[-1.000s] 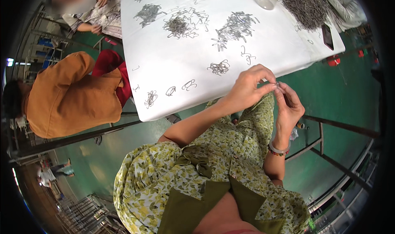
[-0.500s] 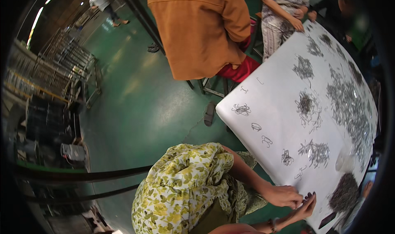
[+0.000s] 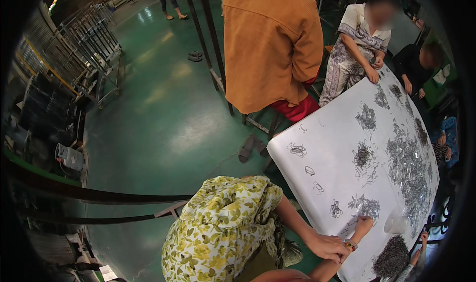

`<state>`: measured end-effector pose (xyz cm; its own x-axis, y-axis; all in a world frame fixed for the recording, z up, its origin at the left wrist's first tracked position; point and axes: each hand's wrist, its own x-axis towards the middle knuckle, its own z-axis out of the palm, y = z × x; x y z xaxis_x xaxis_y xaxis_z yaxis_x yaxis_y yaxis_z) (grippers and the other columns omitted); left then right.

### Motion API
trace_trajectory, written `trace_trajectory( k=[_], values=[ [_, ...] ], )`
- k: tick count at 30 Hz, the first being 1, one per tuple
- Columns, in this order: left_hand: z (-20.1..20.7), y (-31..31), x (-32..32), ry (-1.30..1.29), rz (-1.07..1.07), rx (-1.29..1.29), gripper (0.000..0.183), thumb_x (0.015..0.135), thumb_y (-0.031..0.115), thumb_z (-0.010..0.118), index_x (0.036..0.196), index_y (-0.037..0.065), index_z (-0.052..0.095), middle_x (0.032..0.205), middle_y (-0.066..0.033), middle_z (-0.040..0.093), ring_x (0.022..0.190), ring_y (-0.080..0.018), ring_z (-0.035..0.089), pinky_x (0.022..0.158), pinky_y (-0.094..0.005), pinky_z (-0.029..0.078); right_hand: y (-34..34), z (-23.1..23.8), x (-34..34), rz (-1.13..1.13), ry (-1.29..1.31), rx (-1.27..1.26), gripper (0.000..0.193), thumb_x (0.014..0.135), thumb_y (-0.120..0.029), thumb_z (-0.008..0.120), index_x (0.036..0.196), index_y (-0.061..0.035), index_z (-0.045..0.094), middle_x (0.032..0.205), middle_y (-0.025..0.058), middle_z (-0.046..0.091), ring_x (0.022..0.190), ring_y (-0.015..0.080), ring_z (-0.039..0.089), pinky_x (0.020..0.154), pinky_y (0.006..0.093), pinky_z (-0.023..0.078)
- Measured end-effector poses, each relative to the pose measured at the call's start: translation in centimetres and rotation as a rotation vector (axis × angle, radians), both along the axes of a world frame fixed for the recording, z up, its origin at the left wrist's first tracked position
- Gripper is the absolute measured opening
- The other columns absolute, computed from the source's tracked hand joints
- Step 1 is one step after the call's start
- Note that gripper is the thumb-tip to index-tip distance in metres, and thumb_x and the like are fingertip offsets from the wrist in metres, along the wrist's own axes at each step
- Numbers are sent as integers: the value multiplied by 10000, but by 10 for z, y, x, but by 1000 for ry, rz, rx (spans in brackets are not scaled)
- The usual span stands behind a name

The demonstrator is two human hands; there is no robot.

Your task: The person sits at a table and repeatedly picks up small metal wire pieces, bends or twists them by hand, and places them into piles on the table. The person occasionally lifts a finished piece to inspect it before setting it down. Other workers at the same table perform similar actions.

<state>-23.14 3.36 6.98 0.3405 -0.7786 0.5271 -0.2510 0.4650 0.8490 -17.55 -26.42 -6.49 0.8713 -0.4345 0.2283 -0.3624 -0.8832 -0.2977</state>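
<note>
My left hand (image 3: 329, 247) reaches out from a floral yellow-green sleeve (image 3: 233, 202), its fingers curled together beside my right wrist. What it holds, if anything, is hidden. My right hand (image 3: 364, 225), with a beaded bracelet (image 3: 351, 245) at the wrist, is stretched across to the near edge of a loose pile of thin grey wire pieces (image 3: 366, 205). Its fingers are pinched down at that pile; what lies between them is too small to make out. A small tangle of curved wires (image 3: 336, 209) sits just left of it.
The white-covered table (image 3: 317, 143) carries several more wire heaps, a dense dark heap (image 3: 390, 257) and a translucent tub (image 3: 395, 225). A person in an orange-brown jacket (image 3: 270, 49) sits at the left corner; other people line the far and right sides. Grey slippers (image 3: 246, 149) lie on the green floor.
My right hand has left my left hand's fingertips, where small dark pieces showed, and moved forward to the wire pile. The whole view has shifted; the person across the table now shows more fully.
</note>
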Motion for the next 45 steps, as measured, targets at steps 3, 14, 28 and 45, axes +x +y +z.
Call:
trace_trajectory(
  k=[3,14,28,45],
  values=[
    [1,-2,-1,-47,-2,-32,82,829,81,596,877,35,549,825,-119,600,814,-304,596,705,-397,447,-12,-7,-5,-9,-8,-46,248,890,-169,590,1004,41,656,726,65,640,599,111,524,518,252,402],
    [16,9,-5,-2,-32,-66,112,836,96,589,875,5,539,849,-136,603,843,-317,599,720,-411,454,7,10,-60,-66,18,-12,252,885,-165,593,1007,48,651,743,67,633,610,116,518,530,252,402],
    [21,13,-5,28,-56,-41,105,838,82,580,869,0,521,850,-120,599,841,-304,595,737,-393,455,5,13,-28,-69,-27,181,278,880,-172,589,1020,63,640,781,77,619,643,132,511,561,259,404],
    [-2,-21,7,145,-38,43,104,829,73,623,901,6,587,827,-107,639,808,-272,617,686,-380,460,202,190,-189,-192,-614,871,152,862,-43,615,909,100,639,840,112,640,794,174,583,709,274,474]
  ],
)
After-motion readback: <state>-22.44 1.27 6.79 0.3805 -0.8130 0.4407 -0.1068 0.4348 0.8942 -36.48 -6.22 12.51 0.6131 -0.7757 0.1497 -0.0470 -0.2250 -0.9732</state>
